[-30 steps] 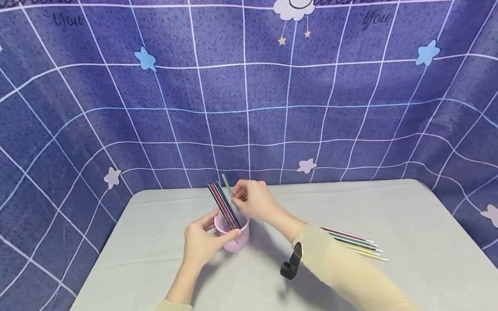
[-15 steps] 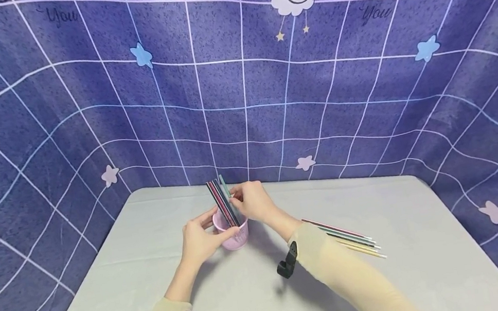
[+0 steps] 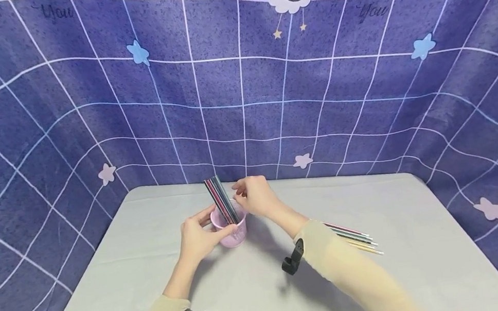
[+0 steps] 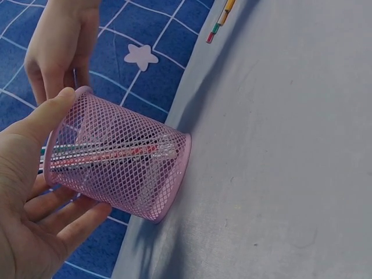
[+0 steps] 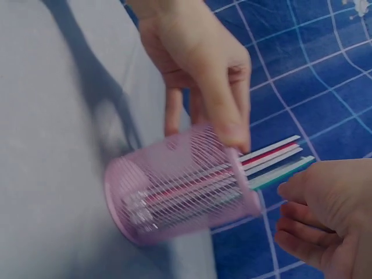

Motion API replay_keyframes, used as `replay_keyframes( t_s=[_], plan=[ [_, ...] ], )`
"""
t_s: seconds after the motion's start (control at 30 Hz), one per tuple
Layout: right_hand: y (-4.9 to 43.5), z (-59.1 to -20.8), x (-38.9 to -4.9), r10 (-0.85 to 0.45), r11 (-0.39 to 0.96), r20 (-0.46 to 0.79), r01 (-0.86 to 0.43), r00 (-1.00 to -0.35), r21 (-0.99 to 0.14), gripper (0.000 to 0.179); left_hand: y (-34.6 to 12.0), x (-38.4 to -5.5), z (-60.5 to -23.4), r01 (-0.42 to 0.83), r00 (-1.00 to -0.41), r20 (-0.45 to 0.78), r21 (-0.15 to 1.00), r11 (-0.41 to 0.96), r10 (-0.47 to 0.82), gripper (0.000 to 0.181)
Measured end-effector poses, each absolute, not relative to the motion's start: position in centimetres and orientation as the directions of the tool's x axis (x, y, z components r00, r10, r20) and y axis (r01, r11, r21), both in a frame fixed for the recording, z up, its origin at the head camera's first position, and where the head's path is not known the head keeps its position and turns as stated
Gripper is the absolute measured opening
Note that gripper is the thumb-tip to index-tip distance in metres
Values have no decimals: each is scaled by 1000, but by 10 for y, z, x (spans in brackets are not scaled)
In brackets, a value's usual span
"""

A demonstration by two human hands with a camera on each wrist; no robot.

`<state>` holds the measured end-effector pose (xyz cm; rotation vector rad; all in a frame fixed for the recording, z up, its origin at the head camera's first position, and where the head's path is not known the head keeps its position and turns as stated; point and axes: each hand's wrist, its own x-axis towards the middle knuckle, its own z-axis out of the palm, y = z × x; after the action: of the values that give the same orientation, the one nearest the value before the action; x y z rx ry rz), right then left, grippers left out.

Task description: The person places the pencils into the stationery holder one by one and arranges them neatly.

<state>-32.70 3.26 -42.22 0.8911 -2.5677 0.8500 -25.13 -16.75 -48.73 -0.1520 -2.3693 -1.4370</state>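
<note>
My left hand (image 3: 197, 238) grips a pink mesh pencil cup (image 3: 235, 237) at its rim, thumb on the near side and fingers round the far side. Several pencils (image 3: 219, 199) lean together in the cup, sticking out toward the back left; red, dark and green sides show. At the right of the cup's mouth is my right hand (image 3: 257, 196), fingers loosely bent with nothing between them. The right wrist view has its fingertips right beside the end of a green pencil (image 5: 283, 174). Through the mesh (image 4: 116, 154) in the left wrist view, the pencils' lower parts show.
To the right, several more pencils (image 3: 354, 238) lie side by side on the grey-covered table (image 3: 265, 288), partly hidden by the right sleeve (image 3: 336, 259). A blue gridded cloth (image 3: 240, 84) hangs behind the table and along both sides.
The green pencil has gone from my right fingers to lean with the others in the cup. My right hand has drawn slightly away from it to the right. The left hand keeps its hold.
</note>
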Motion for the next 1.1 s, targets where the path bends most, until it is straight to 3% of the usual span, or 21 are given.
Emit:
replay_keyframes(
  t_s=[0.47,0.67,0.9,1.1],
  plan=[
    [132,-390,-319,-457,710,403,-598,-793,-372,12,-168,-250,-484,261,-935,342,844,469,-95,83],
    [176,-403,-318,-450,740,418,-592,-789,-320,8,-168,-249,-486,252,-936,336,849,465,-105,83],
    [223,-430,-305,-438,781,284,-518,-853,-348,9,-166,-249,-488,258,-934,341,848,463,-104,84],
    [255,-460,-295,-433,799,234,-491,-870,-348,9,-167,-251,-491,280,-925,365,840,464,-102,83]
  ],
)
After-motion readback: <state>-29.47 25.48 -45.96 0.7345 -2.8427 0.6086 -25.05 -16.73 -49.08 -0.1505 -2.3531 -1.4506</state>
